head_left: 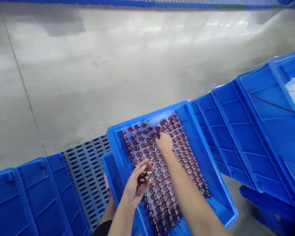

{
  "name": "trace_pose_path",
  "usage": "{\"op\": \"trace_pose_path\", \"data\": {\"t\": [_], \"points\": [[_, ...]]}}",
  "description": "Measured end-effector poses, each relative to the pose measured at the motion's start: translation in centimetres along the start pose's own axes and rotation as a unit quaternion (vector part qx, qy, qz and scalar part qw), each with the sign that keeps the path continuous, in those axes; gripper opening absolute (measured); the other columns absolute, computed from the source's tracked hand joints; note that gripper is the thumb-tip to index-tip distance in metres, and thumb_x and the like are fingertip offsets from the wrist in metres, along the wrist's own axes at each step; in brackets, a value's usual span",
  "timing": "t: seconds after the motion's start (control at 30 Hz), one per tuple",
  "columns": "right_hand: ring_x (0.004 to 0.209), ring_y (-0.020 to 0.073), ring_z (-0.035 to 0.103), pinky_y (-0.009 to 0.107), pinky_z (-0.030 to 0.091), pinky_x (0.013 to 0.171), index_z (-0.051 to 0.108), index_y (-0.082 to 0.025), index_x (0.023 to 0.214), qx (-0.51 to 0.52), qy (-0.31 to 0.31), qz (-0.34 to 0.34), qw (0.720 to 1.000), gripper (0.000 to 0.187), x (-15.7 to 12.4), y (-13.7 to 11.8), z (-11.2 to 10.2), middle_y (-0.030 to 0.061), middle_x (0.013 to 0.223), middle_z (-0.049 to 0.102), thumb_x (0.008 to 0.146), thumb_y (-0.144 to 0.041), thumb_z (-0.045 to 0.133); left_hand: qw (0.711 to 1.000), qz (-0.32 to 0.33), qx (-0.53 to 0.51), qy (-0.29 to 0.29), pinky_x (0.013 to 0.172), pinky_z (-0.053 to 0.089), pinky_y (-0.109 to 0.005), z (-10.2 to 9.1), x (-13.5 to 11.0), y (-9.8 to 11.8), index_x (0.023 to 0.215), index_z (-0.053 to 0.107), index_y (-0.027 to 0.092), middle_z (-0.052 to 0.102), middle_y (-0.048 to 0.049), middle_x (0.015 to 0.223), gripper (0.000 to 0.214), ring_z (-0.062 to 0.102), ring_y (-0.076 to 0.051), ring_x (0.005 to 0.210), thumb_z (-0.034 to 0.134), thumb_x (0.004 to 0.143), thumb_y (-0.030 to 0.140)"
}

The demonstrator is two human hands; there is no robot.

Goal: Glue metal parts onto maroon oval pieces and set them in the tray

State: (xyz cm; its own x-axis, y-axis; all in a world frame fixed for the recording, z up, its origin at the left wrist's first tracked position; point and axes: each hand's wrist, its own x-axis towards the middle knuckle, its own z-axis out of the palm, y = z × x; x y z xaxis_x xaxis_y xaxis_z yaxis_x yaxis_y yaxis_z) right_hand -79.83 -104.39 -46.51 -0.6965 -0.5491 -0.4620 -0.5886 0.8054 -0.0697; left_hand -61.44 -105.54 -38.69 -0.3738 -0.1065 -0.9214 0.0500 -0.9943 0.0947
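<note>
A blue plastic tray (199,137) sits in front of me, lined with several strips of small brown disc-shaped parts (182,144) on thin leads. My left hand (137,185) is cupped over the tray's near left part and holds a small bunch of the brown parts. My right hand (164,143) reaches further in, fingers curled down onto a strip near the tray's far middle; what the fingers pinch is hidden under the hand.
More blue crates (255,131) lean in a row at the right, and others (27,200) stand at the lower left. A grey slotted panel (88,177) lies between them. Bare grey concrete floor (113,65) fills the upper part of the view.
</note>
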Motion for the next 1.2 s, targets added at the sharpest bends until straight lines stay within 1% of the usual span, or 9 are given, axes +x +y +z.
{"op": "trace_pose_path", "data": {"t": [0.17, 0.3, 0.5, 0.67, 0.73, 0.83, 1.0, 1.1, 1.2], "points": [[0.083, 0.0159, 0.06, 0.036, 0.05, 0.077, 0.06, -0.015, 0.097, -0.012, 0.009, -0.004, 1.0, 0.027, -0.5, 0.0, -0.3, 0.0038, 0.092, 0.062, 0.092, -0.039, 0.049, 1.0, 0.0, 0.0, 0.003, 0.048, 0.055, -0.019, 0.1, -0.2, 0.1, 0.112, 0.06, 0.019, 0.065, -0.0081, 0.114, 0.033, 0.064, -0.02, 0.098, 0.057, 0.079, 0.016], [0.085, 0.0166, 0.059, 0.037, 0.049, 0.078, 0.059, -0.015, 0.096, -0.015, 0.023, -0.008, 1.0, 0.03, -0.9, -0.2, -0.8, 0.0045, 0.094, 0.061, 0.092, -0.042, 0.048, 1.0, 0.0, -0.005, 0.004, 0.048, 0.055, -0.019, 0.0, -0.2, 0.1, 0.11, 0.061, 0.019, 0.067, -0.008, 0.109, 0.031, 0.065, -0.02, 0.093, 0.059, 0.079, 0.017], [0.09, 0.0184, 0.059, 0.039, 0.048, 0.081, 0.057, -0.016, 0.108, -0.004, 0.03, -0.016, 0.999, 0.035, 0.9, -1.4, -1.2, 0.0061, 0.102, 0.061, 0.092, -0.046, 0.047, 1.0, -0.004, -0.008, 0.002, 0.048, 0.055, -0.02, -0.1, -0.2, 0.0, 0.109, 0.062, 0.02, 0.066, -0.0076, 0.111, 0.031, 0.065, -0.02, 0.095, 0.059, 0.078, 0.018], [0.086, 0.0172, 0.06, 0.038, 0.049, 0.079, 0.059, -0.015, 0.104, -0.002, 0.025, -0.011, 1.0, 0.031, 1.9, -1.6, -0.7, 0.0049, 0.096, 0.062, 0.093, -0.041, 0.047, 1.0, -0.007, -0.007, 0.001, 0.048, 0.055, -0.02, -0.2, 0.1, 0.0, 0.111, 0.06, 0.02, 0.067, -0.0079, 0.109, 0.032, 0.065, -0.021, 0.096, 0.059, 0.079, 0.018], [0.085, 0.0165, 0.06, 0.037, 0.05, 0.078, 0.059, -0.015, 0.102, -0.002, 0.027, -0.01, 1.0, 0.028, 1.7, -1.5, -0.6, 0.0044, 0.094, 0.062, 0.093, -0.039, 0.048, 1.0, -0.008, -0.007, -0.001, 0.047, 0.055, -0.019, -0.2, 0.1, 0.0, 0.112, 0.06, 0.02, 0.067, -0.0077, 0.109, 0.033, 0.065, -0.021, 0.097, 0.059, 0.079, 0.018], [0.086, 0.017, 0.06, 0.038, 0.05, 0.078, 0.059, -0.015, 0.102, 0.003, 0.037, -0.013, 0.999, 0.029, 1.4, -0.8, -0.9, 0.0044, 0.095, 0.062, 0.092, -0.04, 0.049, 1.0, -0.01, -0.006, -0.004, 0.048, 0.055, -0.02, -0.3, 0.2, 0.0, 0.112, 0.06, 0.02, 0.067, -0.0072, 0.109, 0.033, 0.063, -0.023, 0.101, 0.058, 0.079, 0.018], [0.092, 0.0186, 0.059, 0.04, 0.048, 0.082, 0.057, -0.015, 0.106, 0.014, 0.064, 0.004, 0.998, 0.03, 1.7, 1.3, -2.0, 0.0059, 0.101, 0.061, 0.093, -0.04, 0.048, 1.0, -0.004, -0.005, -0.015, 0.05, 0.055, -0.02, -0.5, 0.4, -0.1, 0.113, 0.059, 0.02, 0.065, -0.008, 0.113, 0.035, 0.062, -0.023, 0.103, 0.059, 0.079, 0.019], [0.093, 0.0184, 0.059, 0.04, 0.048, 0.083, 0.058, -0.015, 0.106, 0.021, 0.059, 0.008, 0.998, 0.029, 2.3, 2.2, -2.3, 0.0057, 0.102, 0.062, 0.092, -0.039, 0.048, 1.0, -0.007, -0.004, -0.021, 0.051, 0.056, -0.021, -0.8, 0.6, -0.2, 0.115, 0.058, 0.021, 0.066, -0.0077, 0.11, 0.037, 0.063, -0.021, 0.099, 0.06, 0.078, 0.019], [0.09, 0.0182, 0.06, 0.04, 0.048, 0.082, 0.06, -0.015, 0.102, 0.02, 0.044, 0.01, 0.999, 0.033, 2.7, 2.3, -2.1, 0.0052, 0.097, 0.063, 0.091, -0.044, 0.049, 1.0, -0.008, -0.004, -0.022, 0.052, 0.056, -0.022, -0.9, 0.7, -0.2, 0.115, 0.058, 0.022, 0.067, -0.0069, 0.108, 0.037, 0.065, -0.019, 0.094, 0.06, 0.078, 0.019]]}}
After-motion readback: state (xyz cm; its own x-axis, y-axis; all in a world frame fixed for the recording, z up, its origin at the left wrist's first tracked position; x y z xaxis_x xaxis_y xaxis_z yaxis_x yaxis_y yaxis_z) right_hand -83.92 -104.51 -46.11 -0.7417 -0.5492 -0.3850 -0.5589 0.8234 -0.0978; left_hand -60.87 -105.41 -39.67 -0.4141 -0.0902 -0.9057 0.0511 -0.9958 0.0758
